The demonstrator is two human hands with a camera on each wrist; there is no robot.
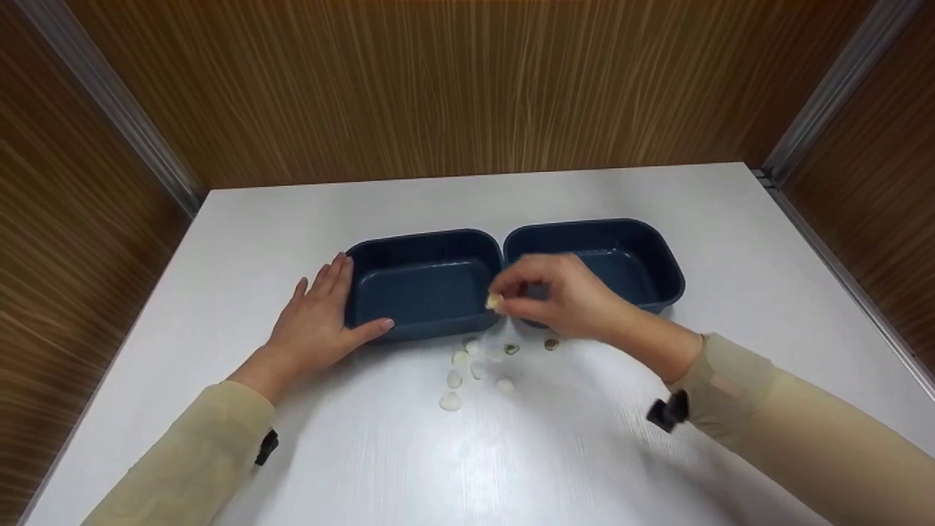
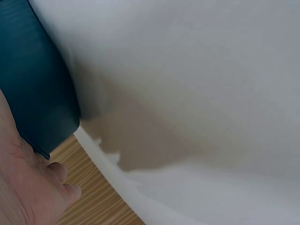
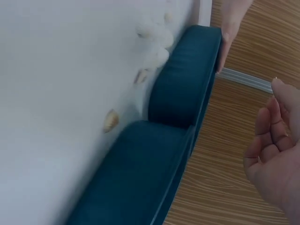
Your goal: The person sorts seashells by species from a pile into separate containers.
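Between the thumb and fingers of my right hand (image 1: 566,298), a small pale yellowish seashell (image 1: 494,300) is pinched above the front corner where two blue bins meet. My left hand (image 1: 310,321) lies with fairly straight fingers along the left side of the left bin (image 1: 424,326), thumb over its front rim. Several whitish shells (image 1: 451,401) are scattered on the table in front of the bins. Nearer the right bin (image 1: 661,303) lie a dark-patterned shell (image 1: 511,349) and a brownish shell (image 3: 111,121). Both bins look bare inside where visible; my right hand covers part of the right one.
The bins stand side by side on a white table (image 1: 350,460). A wood-grain panel (image 1: 467,88) rises behind the table, with similar panels at left and right. Metal strips (image 1: 840,88) run along the panel corners.
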